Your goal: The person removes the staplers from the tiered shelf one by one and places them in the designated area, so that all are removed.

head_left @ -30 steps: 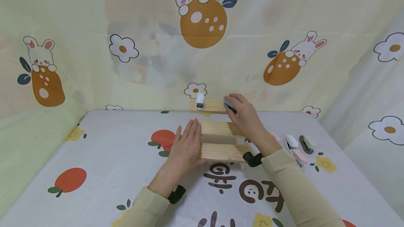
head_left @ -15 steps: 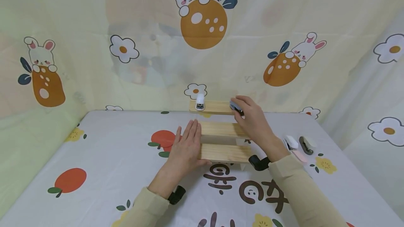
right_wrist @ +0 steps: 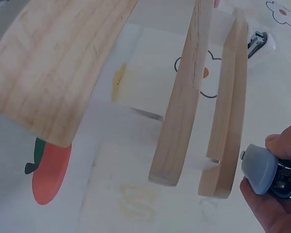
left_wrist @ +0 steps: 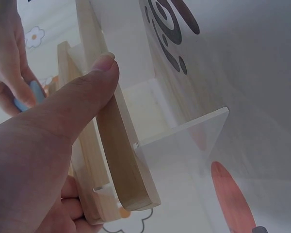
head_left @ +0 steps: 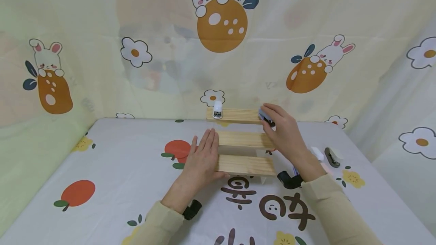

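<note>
3 matt pale wooden shelves [head_left: 246,165], clear glossy acrylic sides [left_wrist: 184,141], smooth blue plastic stapler [right_wrist: 267,171].

Left half of the tabletop [head_left: 102,162] is being left wide open, so a hand is getting plenty of room there. The middle is being taken up by the three-step wooden shelf [head_left: 245,164], and its left end is being blocked by the left hand [head_left: 201,158] pressed flat against it. On the top step, a white stapler [head_left: 217,109] is sitting near the left end; the right end is being crowded by the right hand [head_left: 284,133] pinching a blue stapler [right_wrist: 269,171]. The stretch between them is being left free. More small staplers [head_left: 327,156] are cluttering the table at the right.
</note>
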Demonstrator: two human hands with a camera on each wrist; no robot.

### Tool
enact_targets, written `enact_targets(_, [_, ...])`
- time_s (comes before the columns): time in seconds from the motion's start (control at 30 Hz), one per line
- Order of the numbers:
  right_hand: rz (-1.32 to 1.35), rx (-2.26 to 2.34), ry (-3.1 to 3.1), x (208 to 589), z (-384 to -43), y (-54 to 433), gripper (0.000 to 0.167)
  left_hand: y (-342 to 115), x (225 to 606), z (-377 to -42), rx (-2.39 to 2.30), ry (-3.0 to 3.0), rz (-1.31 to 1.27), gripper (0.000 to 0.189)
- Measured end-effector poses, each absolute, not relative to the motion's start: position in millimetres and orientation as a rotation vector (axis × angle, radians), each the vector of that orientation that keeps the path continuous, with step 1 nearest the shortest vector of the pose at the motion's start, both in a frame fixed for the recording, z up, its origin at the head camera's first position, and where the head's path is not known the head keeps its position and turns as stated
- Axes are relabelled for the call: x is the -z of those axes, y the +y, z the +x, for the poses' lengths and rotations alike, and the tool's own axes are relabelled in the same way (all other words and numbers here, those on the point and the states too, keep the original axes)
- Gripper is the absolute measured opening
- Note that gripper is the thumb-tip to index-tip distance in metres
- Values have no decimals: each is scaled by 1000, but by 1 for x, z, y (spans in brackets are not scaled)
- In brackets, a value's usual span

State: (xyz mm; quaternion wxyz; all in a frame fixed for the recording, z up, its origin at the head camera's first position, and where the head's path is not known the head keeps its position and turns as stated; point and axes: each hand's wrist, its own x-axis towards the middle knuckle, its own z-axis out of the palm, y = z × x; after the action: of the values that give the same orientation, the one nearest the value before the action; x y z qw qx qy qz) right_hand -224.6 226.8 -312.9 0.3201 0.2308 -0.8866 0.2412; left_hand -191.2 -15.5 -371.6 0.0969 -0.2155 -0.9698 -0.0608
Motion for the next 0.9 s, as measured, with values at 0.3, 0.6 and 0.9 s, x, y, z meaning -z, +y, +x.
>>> enact_targets(0.3, [604, -583, -2286, 315, -215, 237, 37, -16, 370, -191, 167, -2889, -633, 129])
enact_targets(0.6, [555, -544, -2257, 316, -202, 249, 36, -15, 371, -192, 177, -2883, -624, 130])
enact_targets(0.9, [433, -544, -2311, 316, -188, 263, 47, -15, 371, -192, 166, -2886, -627, 129])
